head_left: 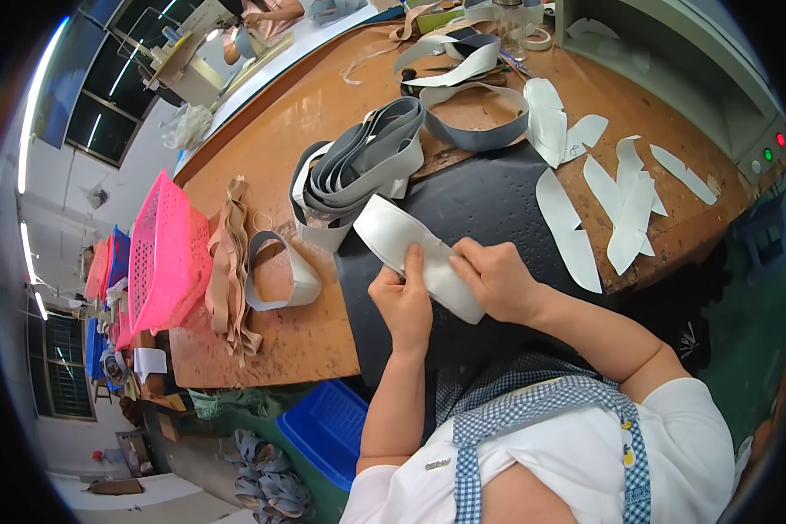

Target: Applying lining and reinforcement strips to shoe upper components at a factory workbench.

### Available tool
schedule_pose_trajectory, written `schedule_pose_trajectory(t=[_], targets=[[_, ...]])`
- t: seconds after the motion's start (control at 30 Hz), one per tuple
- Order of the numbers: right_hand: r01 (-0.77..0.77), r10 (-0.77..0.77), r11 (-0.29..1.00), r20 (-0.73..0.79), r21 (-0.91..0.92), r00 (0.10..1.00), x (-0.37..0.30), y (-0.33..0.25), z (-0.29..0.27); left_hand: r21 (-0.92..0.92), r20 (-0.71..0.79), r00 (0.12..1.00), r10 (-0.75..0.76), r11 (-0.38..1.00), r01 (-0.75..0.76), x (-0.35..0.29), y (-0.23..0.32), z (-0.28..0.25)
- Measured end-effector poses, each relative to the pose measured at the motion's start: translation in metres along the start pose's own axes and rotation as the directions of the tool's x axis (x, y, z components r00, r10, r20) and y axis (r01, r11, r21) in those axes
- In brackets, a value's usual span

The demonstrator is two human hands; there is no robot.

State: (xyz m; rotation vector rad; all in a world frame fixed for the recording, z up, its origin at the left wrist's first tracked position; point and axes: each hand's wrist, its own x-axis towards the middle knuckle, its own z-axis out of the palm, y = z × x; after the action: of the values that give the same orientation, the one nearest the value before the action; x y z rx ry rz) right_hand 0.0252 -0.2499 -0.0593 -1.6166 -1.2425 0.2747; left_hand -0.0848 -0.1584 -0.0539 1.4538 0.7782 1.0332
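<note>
Right now both hands meet over the black mat (472, 210), which serves as the landmark. Left hand (403, 301) sits at the mat's near edge, fingers curled under and thumb pressed up on a white fabric strip (415, 253), pinching it shut. Right hand (496, 278), just right of the left & touching the same strip, has fingers folded down onto it, closed w/ fingertips nipping its top edge. Strip lies diagonally across the mat's near-left part, one rounded end pointing up-left, other end under the right hand. Below the mat, off the bench edge, a blue bin (327, 428) stands on the floor. Left of the mat, on the brown bench (271, 166), a single grey-white loop (275, 271) lies flat, w/ a bunch of tan strips (229, 262) beside it, then a pink basket (168, 253) at the bench's left edge. Touching the mat's far-left corner is a pile of grey & white bands (358, 170). Right of the mat, loose white cut pieces (624, 201) are scattered, one long one (566, 229) lying over the mat's right edge. Beyond the mat a grey ring-shaped band (476, 131) lies open, more white & grey strips (454, 57) past it. Far right, a machine panel w/ red & green lamps (773, 147); far left, another person's hand (258, 17) at a second table.
</note>
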Motion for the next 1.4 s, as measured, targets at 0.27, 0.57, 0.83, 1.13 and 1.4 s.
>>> schedule_pose_trajectory(t=[0.27,0.57,0.83,1.13,1.4], targets=[[-0.166,-0.027,0.869,0.381,0.466,0.924,0.005,-0.012,-0.072,-0.024,0.471,0.87,-0.146,0.984,0.178,-0.003,0.057,-0.036],[-0.746,-0.269,0.139,0.75,0.651,0.604,-0.037,0.027,-0.058,-0.23,0.948,0.315,0.048,0.789,0.57,0.013,0.101,-0.038],[0.233,-0.513,0.661,-0.203,-0.713,0.834,0.092,0.041,-0.07,0.777,0.381,0.794,0.474,0.301,-0.553,0.044,0.026,-0.046],[-0.033,-0.109,0.493,-0.099,-0.87,0.989,0.268,0.062,-0.113,0.896,0.098,0.957,0.274,0.395,-0.204,0.082,0.007,-0.147],[-0.228,0.003,0.655,-0.298,-0.72,0.954,0.191,0.157,-0.195,0.878,-0.024,0.983,0.18,0.473,-0.065,0.057,-0.011,-0.166]])
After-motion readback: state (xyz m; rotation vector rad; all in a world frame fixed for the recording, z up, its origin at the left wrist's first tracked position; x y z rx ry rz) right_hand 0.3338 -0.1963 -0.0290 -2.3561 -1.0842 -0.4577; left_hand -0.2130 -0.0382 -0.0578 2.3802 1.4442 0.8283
